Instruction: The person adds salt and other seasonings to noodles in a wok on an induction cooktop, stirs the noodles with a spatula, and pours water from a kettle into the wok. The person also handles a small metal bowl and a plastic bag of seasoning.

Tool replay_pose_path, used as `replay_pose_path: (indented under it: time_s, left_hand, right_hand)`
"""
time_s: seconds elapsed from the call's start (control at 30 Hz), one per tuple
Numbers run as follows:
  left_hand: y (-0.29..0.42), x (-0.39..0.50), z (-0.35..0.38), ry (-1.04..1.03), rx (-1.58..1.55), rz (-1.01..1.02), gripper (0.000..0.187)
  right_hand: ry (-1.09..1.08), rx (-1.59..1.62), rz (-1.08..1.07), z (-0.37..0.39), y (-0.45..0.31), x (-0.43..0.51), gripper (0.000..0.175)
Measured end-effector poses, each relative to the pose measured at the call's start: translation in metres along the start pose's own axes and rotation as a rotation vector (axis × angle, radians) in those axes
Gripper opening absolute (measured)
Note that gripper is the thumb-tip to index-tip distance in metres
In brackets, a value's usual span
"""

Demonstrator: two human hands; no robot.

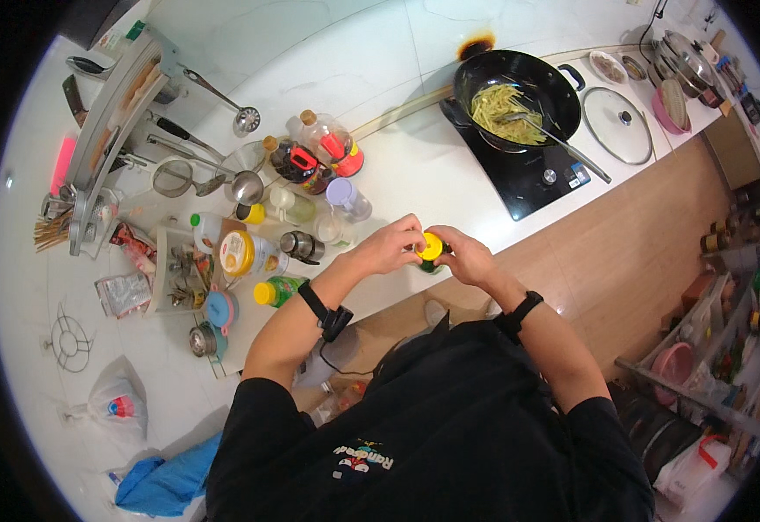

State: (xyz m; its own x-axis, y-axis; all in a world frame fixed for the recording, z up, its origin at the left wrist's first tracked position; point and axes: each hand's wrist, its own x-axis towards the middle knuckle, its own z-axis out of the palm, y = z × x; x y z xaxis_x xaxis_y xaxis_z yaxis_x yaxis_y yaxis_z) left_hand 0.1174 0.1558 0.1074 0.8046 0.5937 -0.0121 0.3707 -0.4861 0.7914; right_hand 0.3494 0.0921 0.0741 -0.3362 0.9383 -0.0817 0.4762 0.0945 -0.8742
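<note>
Over the counter's front edge I hold a small green container (428, 266) with a yellow lid (429, 246), its top facing me. My left hand (393, 245) has its thumb and fingers at the lid's left side. The fingers of my right hand (468, 256) grip the container from the right. Most of its body is hidden below the lid and behind my fingers. Farther off to the right, a black wok (559, 98) holds pale yellow strips of food (500, 107), and a metal spatula (572, 154) rests in it.
The wok sits on a black induction cooktop (523, 189), a glass lid (615, 130) beside it. Sauce bottles (298, 163), a lavender-lidded jug (349, 199) and a yellow-lidded tub (253, 253) crowd the left counter. Ladles (247, 188) hang along the wall. A shelf rack (693, 378) stands right.
</note>
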Motion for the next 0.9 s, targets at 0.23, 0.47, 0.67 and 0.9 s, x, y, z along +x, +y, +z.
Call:
replay_pose_path:
  time_s: [0.23,0.47,0.67,0.9]
  left_hand:
    - [0.004,0.011,-0.002,-0.087,0.135,0.079,0.029]
    - [0.005,0.013,-0.013,-0.148,0.105,0.071,0.023]
    - [-0.002,0.017,-0.010,-0.164,0.082,0.124,0.016]
    - [-0.011,0.001,0.002,0.016,0.192,0.215,0.012]
  right_hand:
    - [-0.007,0.010,0.000,-0.001,0.002,0.001,0.055]
    - [-0.044,-0.042,0.009,-0.008,-0.002,0.003,0.056]
    - [-0.037,-0.261,0.052,-0.009,-0.028,0.000,0.059]
    - [-0.019,-0.228,0.014,-0.009,-0.023,0.009,0.060]
